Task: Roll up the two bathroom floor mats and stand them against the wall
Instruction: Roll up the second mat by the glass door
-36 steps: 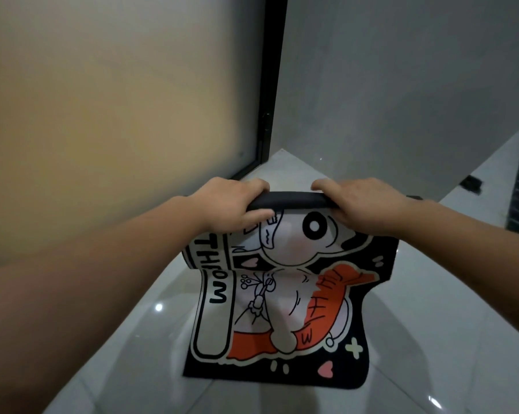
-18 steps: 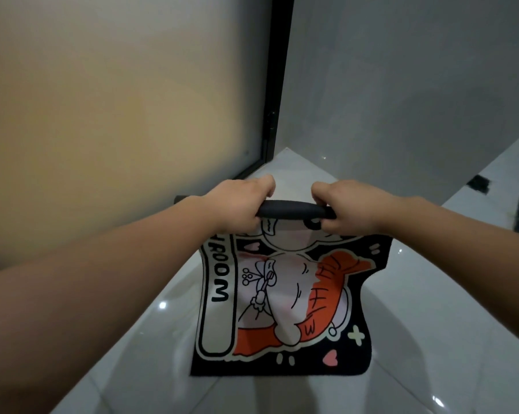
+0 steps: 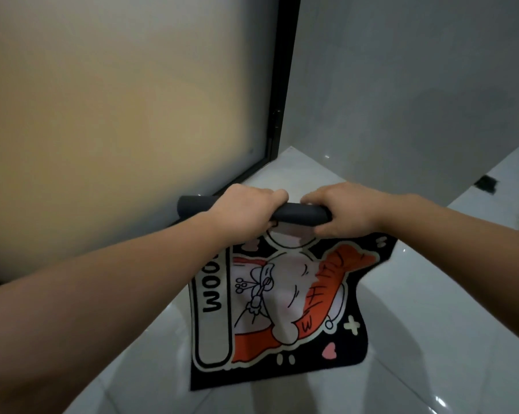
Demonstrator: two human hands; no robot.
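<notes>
**Rolling of Printed Bath Mat: Hands Clamped on Roll**

Gripping is observed at both hands. The left hand [image 3: 246,210] is closed over the rolled part [image 3: 297,213] of the bath mat [image 3: 282,297], with the fingers wrapped over its top. The right hand [image 3: 344,209] is closed on the same roll just beside the left, a short dark stretch of roll being exposed between them. One end of the roll [image 3: 192,204] is seen projecting beyond the outer side of the left hand. Below both hands the unrolled part of the mat is seen hanging down, its lower edge resting on the white tiled floor [image 3: 431,339]. A frosted glass panel [image 3: 117,115] in a black frame [image 3: 282,85] is recorded beyond the left hand, and a grey wall [image 3: 401,85] beyond the right hand.
</notes>
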